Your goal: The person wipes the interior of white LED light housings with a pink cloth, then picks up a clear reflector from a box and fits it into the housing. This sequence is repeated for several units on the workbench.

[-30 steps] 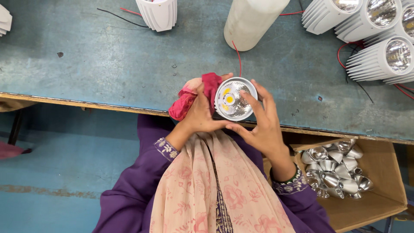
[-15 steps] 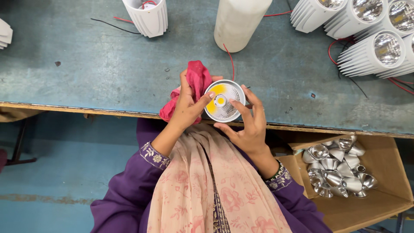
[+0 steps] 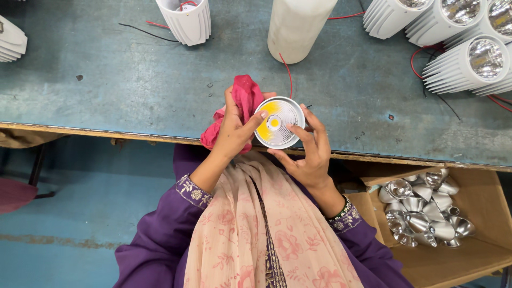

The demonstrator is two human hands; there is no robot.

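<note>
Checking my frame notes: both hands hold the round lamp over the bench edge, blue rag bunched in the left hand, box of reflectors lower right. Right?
Not quite: the rag is red, not blue, as the head view shows. The rest holds: the left hand and right hand hold the round lamp over the bench edge, and the box of reflectors sits lower right.

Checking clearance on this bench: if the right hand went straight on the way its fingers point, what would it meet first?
The right hand already touches the round reflector; beyond it, probably the white cylinder, though depth is unclear.
</note>
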